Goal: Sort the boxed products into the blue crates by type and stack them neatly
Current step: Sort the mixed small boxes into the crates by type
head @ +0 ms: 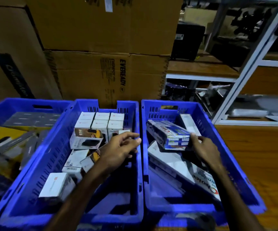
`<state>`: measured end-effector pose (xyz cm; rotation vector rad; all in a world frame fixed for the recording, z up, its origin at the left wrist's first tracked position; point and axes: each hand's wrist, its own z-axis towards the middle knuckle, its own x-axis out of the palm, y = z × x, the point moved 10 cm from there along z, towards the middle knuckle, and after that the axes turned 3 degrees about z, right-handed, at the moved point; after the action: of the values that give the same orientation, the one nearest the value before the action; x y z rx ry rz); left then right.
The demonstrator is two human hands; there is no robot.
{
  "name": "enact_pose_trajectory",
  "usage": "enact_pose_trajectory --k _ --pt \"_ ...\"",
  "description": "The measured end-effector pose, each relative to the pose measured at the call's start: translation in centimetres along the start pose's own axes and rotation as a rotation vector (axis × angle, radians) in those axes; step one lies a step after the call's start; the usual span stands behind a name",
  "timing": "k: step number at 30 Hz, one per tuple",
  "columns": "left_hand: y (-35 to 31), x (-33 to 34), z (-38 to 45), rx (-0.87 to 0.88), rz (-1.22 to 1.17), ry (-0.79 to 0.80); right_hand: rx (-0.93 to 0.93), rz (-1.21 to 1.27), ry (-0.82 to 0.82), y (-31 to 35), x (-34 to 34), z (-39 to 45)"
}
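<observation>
- Long blue-and-white box [170,135]: held tilted above the right crate [221,144], right hand [205,150] clamped on its near end.
- Right crate: at least 3 more long white boxes [170,162] lying slanted.
- Left hand [121,148]: fingers loosely spread, holding nothing, over the middle crate [135,164].
- Middle crate: 6 small white boxes [101,121] in a 3-by-2 block at the far end; about 5 more loose nearer.
- 3 blue crates in all; left crate [26,104] holds grey and yellow packs.
- Stacked cartons [105,39] behind.
</observation>
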<state>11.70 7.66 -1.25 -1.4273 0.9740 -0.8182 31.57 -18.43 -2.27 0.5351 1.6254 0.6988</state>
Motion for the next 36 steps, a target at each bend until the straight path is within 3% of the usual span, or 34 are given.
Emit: enact_pose_trajectory --k 2,11,18,22,28,36 --pt "0.6 0.1 -0.5 0.011 0.019 -0.014 0.001 -0.115 -0.093 -0.4 -1.0 -0.6" --pt "0.9 0.6 -2.5 0.102 0.192 -0.152 -0.255 0.017 -0.266 1.2 -2.7 -4.3" --pt "0.9 0.7 -6.3 0.093 0.255 -0.293 -0.589 0.268 -0.138 4.8 0.7 -8.4" --pt "0.7 0.1 -9.0 0.088 0.269 -0.308 -0.624 0.402 -0.065 6.4 2.0 -11.0" --pt "0.0 -5.0 -12.8 0.118 0.279 -0.378 -0.726 0.455 0.062 11.5 4.9 -17.2" --pt "-0.6 -16.2 -18.5 0.245 0.282 -0.437 -0.801 0.484 0.075 18.1 10.6 -26.1"
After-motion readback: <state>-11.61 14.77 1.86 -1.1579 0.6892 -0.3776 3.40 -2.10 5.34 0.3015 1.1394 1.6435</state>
